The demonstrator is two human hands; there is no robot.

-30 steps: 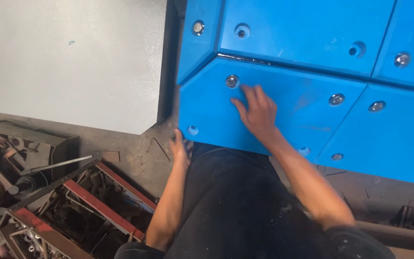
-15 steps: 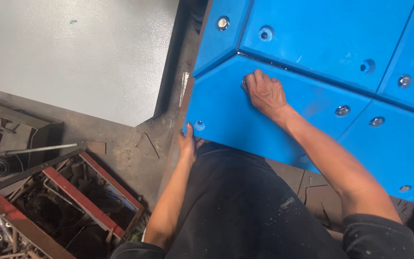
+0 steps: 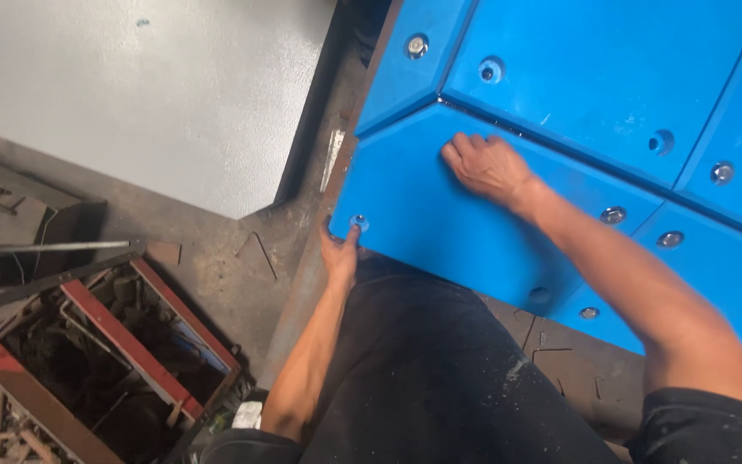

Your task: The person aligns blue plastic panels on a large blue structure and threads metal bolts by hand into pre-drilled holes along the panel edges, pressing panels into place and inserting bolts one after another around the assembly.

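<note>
A large blue panel structure (image 3: 611, 103) with bolts set in round holes fills the upper right. My right hand (image 3: 484, 165) presses on the sloped lower blue panel (image 3: 440, 232), fingers curled against the seam above it. My left hand (image 3: 339, 256) reaches up to that panel's lower left corner, with fingertips at a bolt (image 3: 358, 222) in its hole. Neither hand holds a tool. My dark trousers (image 3: 440, 369) lie below the panel.
A grey metal plate (image 3: 148, 94) covers the upper left. On the dirty floor (image 3: 242, 266) at lower left lies a pile of rusty and red metal scrap (image 3: 88, 344). More bolts (image 3: 613, 214) sit along the blue panels' edges.
The view has shifted, so the blue panels sit further right. My right hand slid up to the seam, and my left hand moved up onto the corner bolt.
</note>
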